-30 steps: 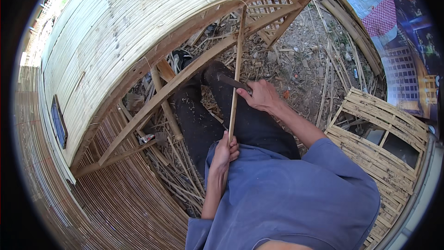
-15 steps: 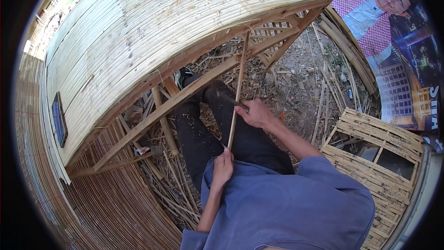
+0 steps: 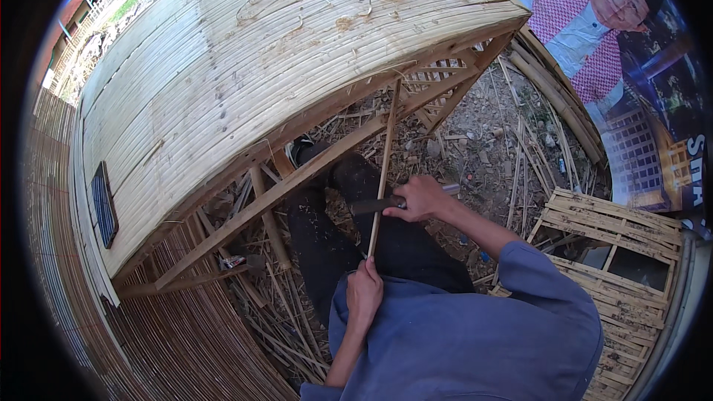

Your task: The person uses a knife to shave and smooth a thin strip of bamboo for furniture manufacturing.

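Observation:
My left hand [image 3: 364, 291] is closed round the lower end of a long thin bamboo strip [image 3: 389, 130], close against my shirt. The strip slants up over my lap, and its far end reaches the edge of the slatted bamboo table. In my right hand [image 3: 422, 198] is a knife [image 3: 365, 206], gripped by its handle. Its dark broad blade points left and lies across the strip, a little above my left hand. Whether the edge bites into the strip I cannot tell.
The bamboo table [image 3: 245, 82] carries curled shavings and a dark phone [image 3: 104, 204]. A wooden brace [image 3: 275, 197] runs beneath it. Offcuts litter the ground round my legs [image 3: 319, 238]. A woven bamboo panel [image 3: 624, 289] lies right, below a printed banner [image 3: 639, 126]; a slatted blind [image 3: 193, 312] stands left.
My right hand has come down along the strip, and the knife blade now lies more crosswise and shows more fully. My left hand keeps its grip on the strip; the view has shifted slightly.

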`<action>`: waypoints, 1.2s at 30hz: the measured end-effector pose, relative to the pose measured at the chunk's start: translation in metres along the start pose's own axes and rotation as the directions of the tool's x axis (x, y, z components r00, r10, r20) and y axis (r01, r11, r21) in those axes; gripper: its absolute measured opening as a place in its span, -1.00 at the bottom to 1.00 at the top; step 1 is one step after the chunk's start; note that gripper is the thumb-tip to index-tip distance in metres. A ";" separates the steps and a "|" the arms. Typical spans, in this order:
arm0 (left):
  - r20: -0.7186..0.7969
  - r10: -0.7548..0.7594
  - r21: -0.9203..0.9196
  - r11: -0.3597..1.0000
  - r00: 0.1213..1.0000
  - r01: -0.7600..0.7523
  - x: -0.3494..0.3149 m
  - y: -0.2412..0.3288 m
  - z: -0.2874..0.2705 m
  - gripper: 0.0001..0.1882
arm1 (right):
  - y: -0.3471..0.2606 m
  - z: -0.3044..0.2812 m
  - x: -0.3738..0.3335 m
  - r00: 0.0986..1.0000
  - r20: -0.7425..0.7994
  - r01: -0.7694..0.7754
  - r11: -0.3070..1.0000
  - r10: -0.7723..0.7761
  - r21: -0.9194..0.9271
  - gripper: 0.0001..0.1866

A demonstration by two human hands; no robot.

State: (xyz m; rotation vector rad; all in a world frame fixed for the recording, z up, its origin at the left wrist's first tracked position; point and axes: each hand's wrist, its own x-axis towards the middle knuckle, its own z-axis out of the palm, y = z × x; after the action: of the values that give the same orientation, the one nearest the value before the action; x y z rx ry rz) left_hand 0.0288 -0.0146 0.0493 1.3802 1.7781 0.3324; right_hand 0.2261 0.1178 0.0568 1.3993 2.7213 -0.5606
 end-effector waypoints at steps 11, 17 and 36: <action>-0.003 0.016 0.028 0.999 1.000 -0.016 -0.002 0.003 0.006 -0.55 | 0.037 0.005 0.015 0.890 -0.196 -0.363 0.900 0.411 0.240 -0.23; 0.006 -0.014 0.063 0.998 1.000 0.013 0.001 0.004 0.001 -0.55 | 0.020 0.002 0.002 1.000 -0.025 -0.002 0.999 0.003 0.051 -0.27; -0.029 0.097 0.097 0.991 0.995 -0.093 -0.008 0.002 0.008 -0.61 | -0.004 -0.004 -0.007 0.988 -0.033 0.150 0.988 -0.149 0.037 -0.30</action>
State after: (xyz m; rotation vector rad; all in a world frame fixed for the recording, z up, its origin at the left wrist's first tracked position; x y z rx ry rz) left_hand 0.0362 -0.0232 0.0490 1.5387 1.7793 0.3269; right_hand 0.2278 0.1115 0.0630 1.2279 2.8713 -0.6080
